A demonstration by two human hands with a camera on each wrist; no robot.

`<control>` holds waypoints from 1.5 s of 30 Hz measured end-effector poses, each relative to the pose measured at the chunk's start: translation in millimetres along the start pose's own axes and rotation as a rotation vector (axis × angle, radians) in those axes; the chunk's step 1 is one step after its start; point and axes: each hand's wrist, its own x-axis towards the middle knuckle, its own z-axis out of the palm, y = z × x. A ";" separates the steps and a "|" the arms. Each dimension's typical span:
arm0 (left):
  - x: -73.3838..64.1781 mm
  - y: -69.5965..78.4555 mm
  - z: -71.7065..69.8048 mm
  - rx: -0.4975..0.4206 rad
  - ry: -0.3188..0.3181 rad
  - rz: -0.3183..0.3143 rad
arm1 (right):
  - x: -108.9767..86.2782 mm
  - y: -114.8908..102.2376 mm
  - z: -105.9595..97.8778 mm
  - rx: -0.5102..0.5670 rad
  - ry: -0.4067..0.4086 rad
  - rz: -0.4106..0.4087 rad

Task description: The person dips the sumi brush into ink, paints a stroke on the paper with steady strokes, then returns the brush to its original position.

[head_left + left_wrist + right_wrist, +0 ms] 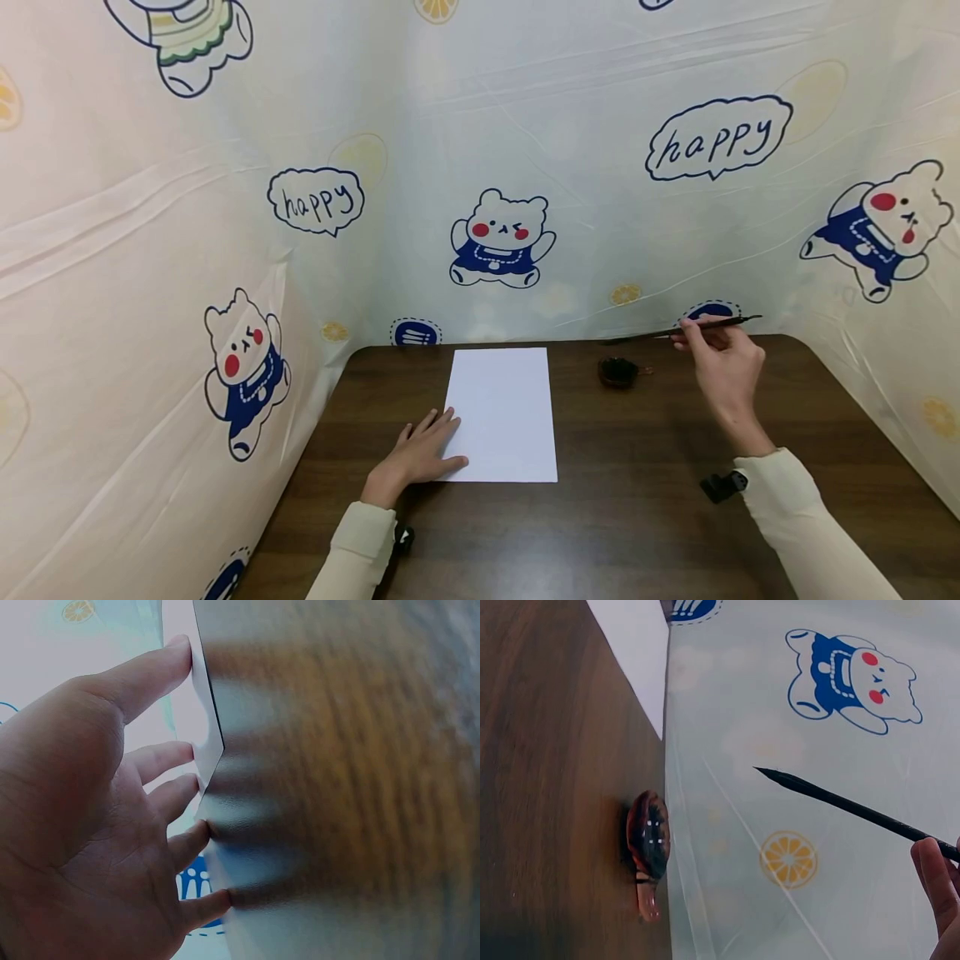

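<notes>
A blank white sheet of paper (501,417) lies on the dark wooden table. My left hand (420,450) rests on its left edge, fingers spread and fairly straight; in the left wrist view the thumb and fingertips (180,656) touch the sheet and tabletop. At the right, my right hand (726,367) pinches a dark, slim writing brush (847,805) above the table. The brush lies nearly level, its pointed dark tip toward the left. Below and left of that hand sits a small glossy reddish-brown dish-like object (618,372) with a short stub; its contents are unclear.
Bare brown tabletop (630,517) stretches in front of the paper and between the hands. A pale printed curtain (585,208) with bears and lemon slices hangs behind the table and along both sides. Dark wrist-worn cameras (723,487) sit at the sleeves.
</notes>
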 end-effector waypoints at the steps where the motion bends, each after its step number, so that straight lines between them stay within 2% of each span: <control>1: 0.1 -0.1 0.3 0.000 -0.001 0.000 | 0.0 -0.2 1.2 0.009 -0.002 -0.003; 16: 0.0 -2.0 1.9 0.011 0.002 -0.013 | 0.3 -8.1 17.1 0.041 -0.011 -0.028; 26: -0.2 -0.7 2.0 -0.007 -0.002 -0.022 | -2.9 -10.9 35.4 0.043 -0.015 0.000; 33: -0.3 -0.2 1.5 -0.018 0.004 -0.017 | -7.0 -12.7 49.9 0.027 -0.032 0.004; 45: 0.4 -1.0 2.8 -0.016 0.001 -0.021 | -14.1 -15.3 73.7 0.090 -0.093 0.001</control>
